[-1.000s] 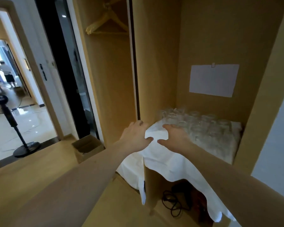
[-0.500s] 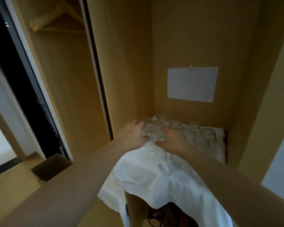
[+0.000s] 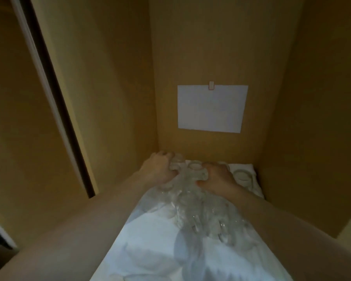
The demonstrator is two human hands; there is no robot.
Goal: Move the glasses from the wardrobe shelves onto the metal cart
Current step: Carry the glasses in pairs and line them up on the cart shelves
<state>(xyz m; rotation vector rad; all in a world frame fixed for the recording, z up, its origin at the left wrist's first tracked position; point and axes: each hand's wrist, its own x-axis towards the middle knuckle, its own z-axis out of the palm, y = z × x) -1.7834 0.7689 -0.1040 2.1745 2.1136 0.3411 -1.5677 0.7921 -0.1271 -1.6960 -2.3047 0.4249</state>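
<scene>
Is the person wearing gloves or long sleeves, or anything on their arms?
No gloves and no sleeves show. Both forearms are bare right down to the left hand and the right hand. No watch, bracelet or ring shows on either. The picture is dim and a bit blurry, so tiny things could be missed.

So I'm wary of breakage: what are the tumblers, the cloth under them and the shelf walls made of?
Tumblers: clear glass, it seems; see-through with bright glints. Cloth: white woven fabric, matte, creased. Walls: probably wood-look laminate, smooth and matte tan.
</scene>
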